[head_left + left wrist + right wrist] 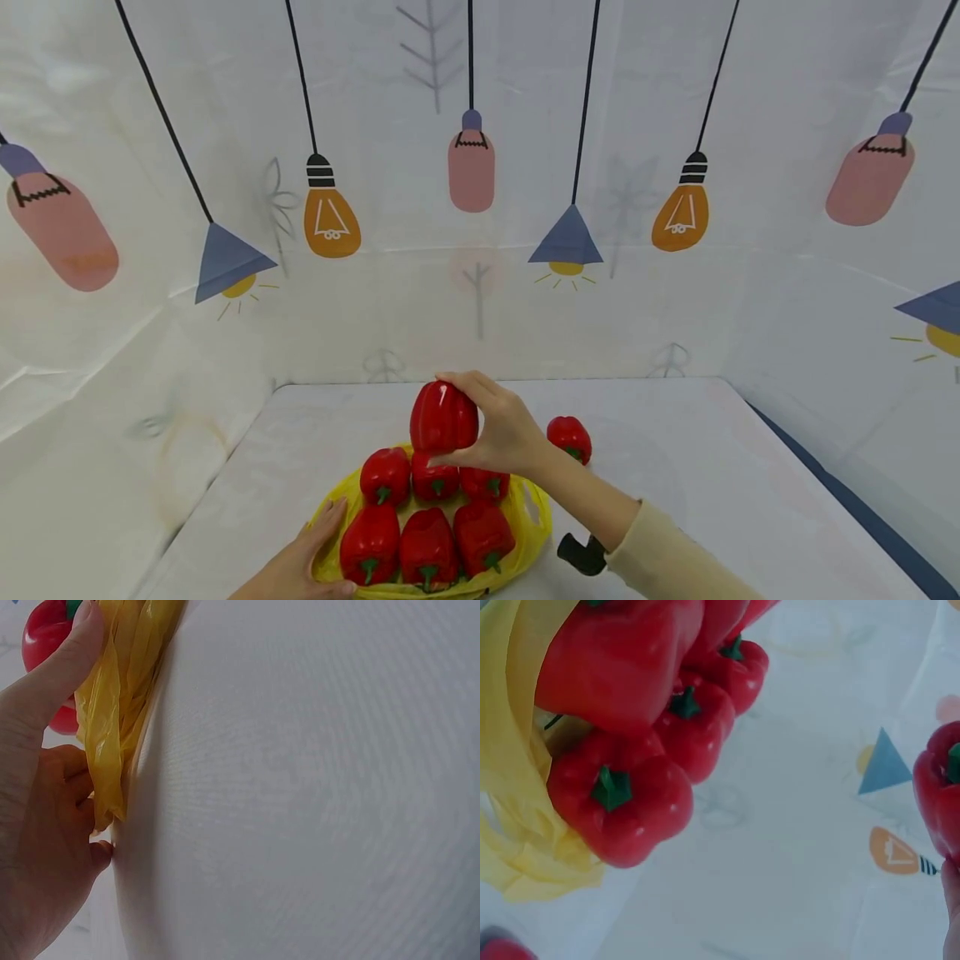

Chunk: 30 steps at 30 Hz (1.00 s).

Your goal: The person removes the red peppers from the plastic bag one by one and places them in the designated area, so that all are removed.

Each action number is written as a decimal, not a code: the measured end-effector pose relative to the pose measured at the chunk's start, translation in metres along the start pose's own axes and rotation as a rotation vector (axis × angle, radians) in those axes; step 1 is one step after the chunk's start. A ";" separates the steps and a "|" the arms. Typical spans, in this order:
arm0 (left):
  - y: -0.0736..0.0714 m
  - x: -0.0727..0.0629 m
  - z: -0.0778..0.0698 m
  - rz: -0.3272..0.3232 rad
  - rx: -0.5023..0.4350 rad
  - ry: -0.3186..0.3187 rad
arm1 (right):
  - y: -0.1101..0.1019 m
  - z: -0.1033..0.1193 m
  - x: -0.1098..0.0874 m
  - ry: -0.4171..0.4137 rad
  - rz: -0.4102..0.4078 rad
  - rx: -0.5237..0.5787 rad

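Observation:
Raised over the back of a yellow plastic bag [534, 537], a glossy red bell pepper [442, 417] is gripped by my right hand [501, 427], thumb below and fingers on top. That held pepper [937, 791] shows at the right edge of the right wrist view. Several red peppers [427, 546] with green stems lie in rows in the spread bag. At the bag's left side, my left hand [318, 546] holds the edge. In the left wrist view its thumb lies over the yellow plastic [112, 727], with curled fingers behind; the fingertips are partly hidden.
One more red pepper [568, 437] lies on the white table [675, 483], behind my right forearm. A black object [581, 554] shows beside the right sleeve. White sheeting [390, 317] printed with hanging lamps rises behind the table and at both sides.

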<state>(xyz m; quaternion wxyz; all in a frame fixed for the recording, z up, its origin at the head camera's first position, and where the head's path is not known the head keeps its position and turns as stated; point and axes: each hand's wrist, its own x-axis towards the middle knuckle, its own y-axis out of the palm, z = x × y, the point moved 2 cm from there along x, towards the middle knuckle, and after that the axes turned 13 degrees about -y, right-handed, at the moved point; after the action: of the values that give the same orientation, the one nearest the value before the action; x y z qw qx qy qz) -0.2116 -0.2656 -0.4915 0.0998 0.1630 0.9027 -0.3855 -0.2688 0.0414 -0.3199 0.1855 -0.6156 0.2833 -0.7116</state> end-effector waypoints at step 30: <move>-0.001 -0.001 -0.005 0.003 0.037 -0.018 | -0.059 -0.004 -0.032 0.016 -0.044 -0.032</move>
<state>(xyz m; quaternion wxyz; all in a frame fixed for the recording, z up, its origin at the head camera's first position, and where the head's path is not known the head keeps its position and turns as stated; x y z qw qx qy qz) -0.2111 -0.2629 -0.4871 0.1054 0.1630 0.8942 -0.4035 -0.2626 0.1075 -0.3078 0.1577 -0.6188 0.2828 -0.7157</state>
